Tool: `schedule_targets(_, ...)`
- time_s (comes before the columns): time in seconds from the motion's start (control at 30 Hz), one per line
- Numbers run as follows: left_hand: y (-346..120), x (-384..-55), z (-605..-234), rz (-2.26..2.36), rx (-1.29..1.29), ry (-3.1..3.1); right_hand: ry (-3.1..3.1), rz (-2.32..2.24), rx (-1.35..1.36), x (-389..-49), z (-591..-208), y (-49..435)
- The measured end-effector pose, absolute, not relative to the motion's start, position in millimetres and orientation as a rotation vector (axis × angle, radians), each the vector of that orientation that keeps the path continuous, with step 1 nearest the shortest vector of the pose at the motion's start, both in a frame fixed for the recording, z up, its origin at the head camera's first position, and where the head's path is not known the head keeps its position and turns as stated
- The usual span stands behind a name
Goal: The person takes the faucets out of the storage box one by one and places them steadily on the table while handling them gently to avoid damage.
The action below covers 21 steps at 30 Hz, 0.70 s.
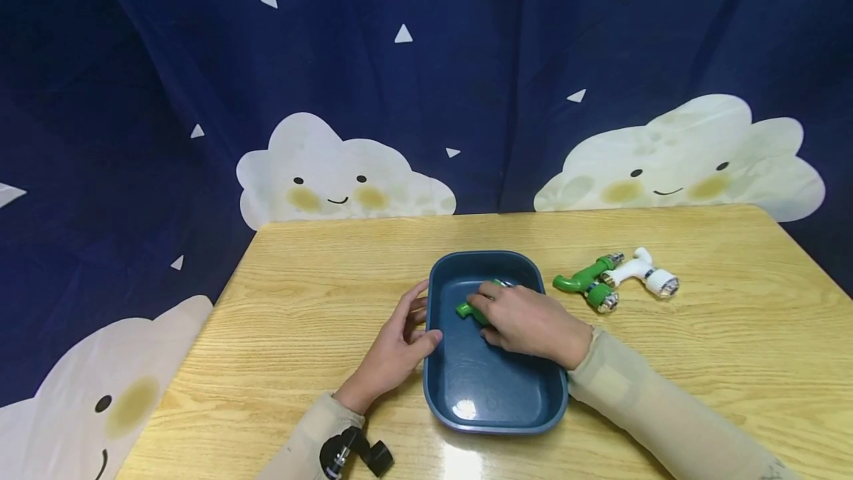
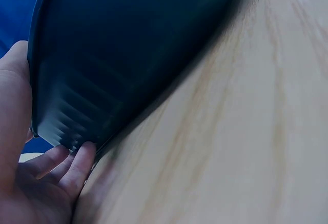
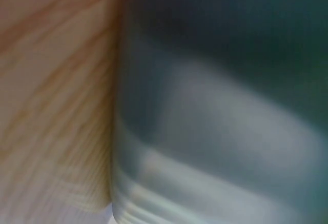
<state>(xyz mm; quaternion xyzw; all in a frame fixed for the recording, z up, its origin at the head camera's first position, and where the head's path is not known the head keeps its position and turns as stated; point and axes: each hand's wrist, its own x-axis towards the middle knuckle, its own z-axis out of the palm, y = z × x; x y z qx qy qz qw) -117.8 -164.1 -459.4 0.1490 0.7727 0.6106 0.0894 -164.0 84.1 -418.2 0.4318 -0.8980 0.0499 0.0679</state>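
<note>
A dark blue plastic bin (image 1: 493,391) lies on the table, open side up. My left hand (image 1: 392,352) grips its left wall, the thumb over the rim and the other fingers outside. In the left wrist view those fingers (image 2: 82,165) touch the ribbed outer side of the bin (image 2: 128,44). Inside the bin, my right hand (image 1: 529,323) holds a green plastic tap (image 1: 463,310) from above; the hand covers most of it, and the spout end shows at the left. The right wrist view is blurred and shows only the bin wall (image 3: 215,116) and table, no fingers.
Right of the bin, another green tap (image 1: 586,276) and a white tap (image 1: 640,268) lie touching or very close together. The wooden table (image 1: 320,272) ends at a dark blue curtain (image 1: 493,80) with printed clouds. A black wrist device (image 1: 356,450) sits at the left sleeve.
</note>
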Motion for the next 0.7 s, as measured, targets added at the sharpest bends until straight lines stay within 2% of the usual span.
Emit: schedule_targets(0.7, -164.1, -118.0, -459.8, 1.821, 0.459, 2.301, -2.698, 0.141, 1.347, -163.8, -417.5, 85.2)
